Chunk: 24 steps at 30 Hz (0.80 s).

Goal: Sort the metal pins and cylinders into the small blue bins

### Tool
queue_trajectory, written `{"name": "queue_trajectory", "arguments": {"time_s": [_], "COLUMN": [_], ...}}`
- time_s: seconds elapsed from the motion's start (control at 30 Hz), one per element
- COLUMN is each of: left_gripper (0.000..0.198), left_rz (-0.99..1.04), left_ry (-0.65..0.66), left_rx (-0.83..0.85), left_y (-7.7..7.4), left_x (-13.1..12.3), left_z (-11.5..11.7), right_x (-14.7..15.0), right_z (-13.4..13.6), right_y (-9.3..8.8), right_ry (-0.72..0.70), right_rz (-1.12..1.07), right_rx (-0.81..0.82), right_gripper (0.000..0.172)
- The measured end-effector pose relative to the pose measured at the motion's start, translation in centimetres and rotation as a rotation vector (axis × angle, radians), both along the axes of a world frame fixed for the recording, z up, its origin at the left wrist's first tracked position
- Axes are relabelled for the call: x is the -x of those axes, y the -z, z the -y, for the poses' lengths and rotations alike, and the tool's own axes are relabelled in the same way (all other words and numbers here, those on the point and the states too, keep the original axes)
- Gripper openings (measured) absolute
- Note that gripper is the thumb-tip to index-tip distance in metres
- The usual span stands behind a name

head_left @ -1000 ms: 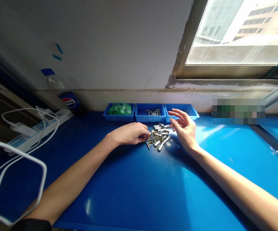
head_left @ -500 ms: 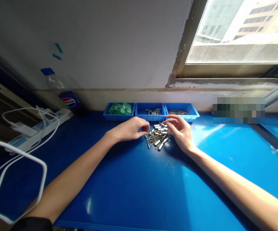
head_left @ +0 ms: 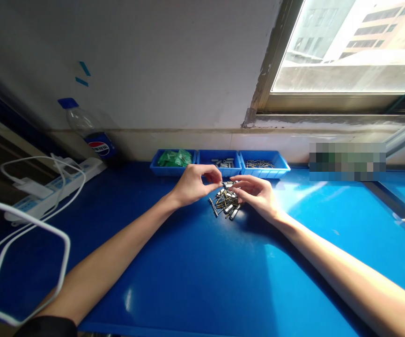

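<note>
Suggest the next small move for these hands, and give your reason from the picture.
Perhaps the right hand should pinch one part from the metal pile: its fingertips are at the pile, close to those of the left hand. Whether either hand grips a part is too small to tell.

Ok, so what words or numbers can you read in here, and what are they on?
"可乐" – on the round red, white and blue logo of the bottle; the writing just before it is too unclear to read.
Power strip: any print is too small to read.
Pixelated patch on the right: nothing can be read.
Metal pieces and blue trays: no writing can be made out.
</note>
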<state>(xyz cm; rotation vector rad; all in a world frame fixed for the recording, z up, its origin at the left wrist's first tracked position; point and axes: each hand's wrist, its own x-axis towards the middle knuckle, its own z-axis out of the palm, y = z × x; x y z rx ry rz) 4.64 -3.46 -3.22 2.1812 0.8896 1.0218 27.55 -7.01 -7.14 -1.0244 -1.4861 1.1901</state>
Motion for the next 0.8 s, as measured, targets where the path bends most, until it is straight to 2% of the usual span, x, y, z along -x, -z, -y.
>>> {"name": "queue_trajectory", "arguments": {"time_s": [0.23,0.67,0.73,0.8], "left_gripper": [0.003,0.003,0.007,0.014], "left_rz": [-0.045,-0.024,-0.071,-0.179], "left_ry": [0.018,0.015,0.019,0.054], "left_rx": [0.007,0.012,0.036,0.059], "left_y": [0.3,0.3,0.0,-0.4], "left_x": [-0.5,-0.6,-0.4,0.2], "left_z": [0.4,0.6,0.4,0.1], "right_x": [0.4,0.5,0.4,0.0], "right_z": [-0.3,-0.6,-0.8,-1.2], "right_y": [-0.2,-0.2,0.1,0.4], "right_ry": [0.039,0.024,0.058,0.169], "right_rz": [-0.104,-0.111,-0.091,-0.077], "right_rx": [0.076,0.064,0.038,-0.011], "right_gripper": [0.033,0.034,0.032,0.031]}}
